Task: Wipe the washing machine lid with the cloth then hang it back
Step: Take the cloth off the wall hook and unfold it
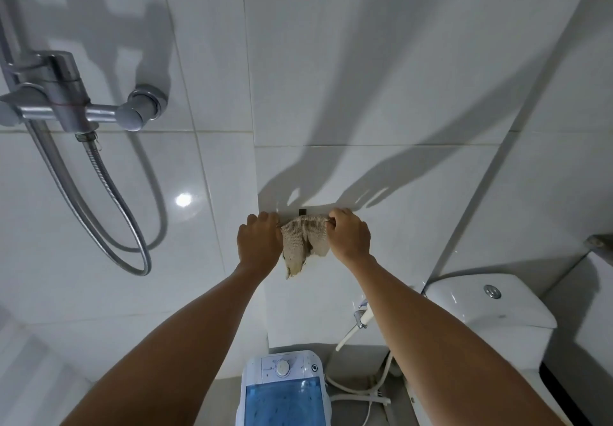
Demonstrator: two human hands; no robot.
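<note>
A beige ribbed cloth (pixel 303 241) hangs against the white tiled wall, right under a small dark hook (pixel 302 211). My left hand (pixel 259 239) grips its upper left edge and my right hand (pixel 349 235) grips its upper right edge, stretching the top between them. A loose corner of the cloth droops below. Far below, at the bottom of the view, stands the small washing machine with a white control panel and a translucent blue lid (pixel 284 400). Whether the cloth is caught on the hook cannot be told.
A chrome shower mixer (pixel 76 100) with a looping metal hose (pixel 132 226) juts from the wall at the left. A white toilet cistern (pixel 491 299) stands at the right, with a bidet sprayer (pixel 360 317) and white hoses beside the machine.
</note>
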